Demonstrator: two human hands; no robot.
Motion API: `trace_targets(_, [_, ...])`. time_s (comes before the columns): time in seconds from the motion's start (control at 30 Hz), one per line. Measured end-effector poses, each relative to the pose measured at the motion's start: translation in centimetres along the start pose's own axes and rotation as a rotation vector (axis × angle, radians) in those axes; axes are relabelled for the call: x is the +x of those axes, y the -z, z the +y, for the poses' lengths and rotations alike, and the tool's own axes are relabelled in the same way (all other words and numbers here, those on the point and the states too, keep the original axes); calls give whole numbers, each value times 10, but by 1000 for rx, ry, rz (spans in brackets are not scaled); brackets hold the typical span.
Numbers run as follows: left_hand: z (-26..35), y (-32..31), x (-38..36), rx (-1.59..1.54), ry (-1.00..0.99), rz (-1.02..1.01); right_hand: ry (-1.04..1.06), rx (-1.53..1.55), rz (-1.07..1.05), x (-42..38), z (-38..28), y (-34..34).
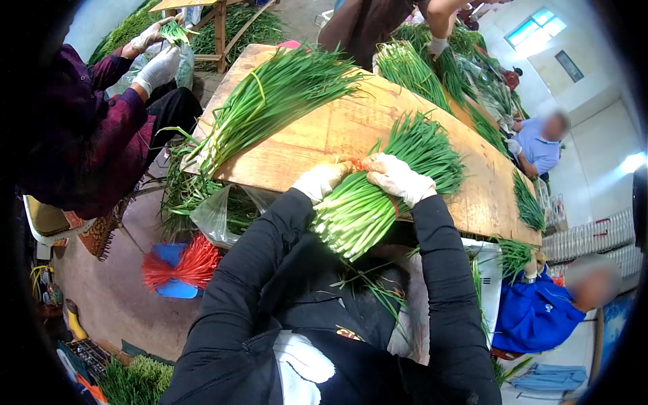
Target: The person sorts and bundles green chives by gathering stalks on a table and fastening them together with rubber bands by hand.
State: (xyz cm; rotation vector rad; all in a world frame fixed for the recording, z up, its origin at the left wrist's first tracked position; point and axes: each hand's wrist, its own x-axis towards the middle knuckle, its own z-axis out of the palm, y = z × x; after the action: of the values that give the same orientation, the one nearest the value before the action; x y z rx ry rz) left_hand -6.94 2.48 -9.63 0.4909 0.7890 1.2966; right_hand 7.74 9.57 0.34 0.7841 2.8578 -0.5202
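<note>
A thick bundle of green chives [358, 214] lies across the near edge of the wooden table [297, 158], its pale stem ends toward me. My right hand [398, 177], in a whitish glove, is closed over the top of the bundle, beside a red tie around the stems. My left hand [322, 181], gloved too, is at the bundle's left side, its fingers closed near a small orange-red strand [356, 164]. Another large bundle [260, 101], tied with a yellow-green strand, rests on the table's left part.
A co-worker at the left holds a few stems [177, 32]. Other people work at the right and far side. Red ties [181, 262] lie on a blue holder at the lower left. A white crate [487, 270] stands right of my right arm.
</note>
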Motion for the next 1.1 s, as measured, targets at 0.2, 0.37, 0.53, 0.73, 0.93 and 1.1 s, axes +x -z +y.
trace_targets(0.2, [3,-5,0,152,-16,32,75,135,47,-4,8,-3])
trace_targets(0.37, [-4,-5,8,318,-66,102,188,32,-114,0,7,11])
trace_targets(0.53, [-7,-7,6,389,-126,92,159,87,-92,2,11,5])
trace_targets(0.73, [-20,-4,22,317,-159,20,339,61,-46,3,21,-1])
trace_targets(0.93, [-4,-4,12,303,-205,-160,544,-290,179,3,23,-9])
trace_targets(1.1, [12,-7,-5,160,-160,-239,439,-343,113,4,25,-9])
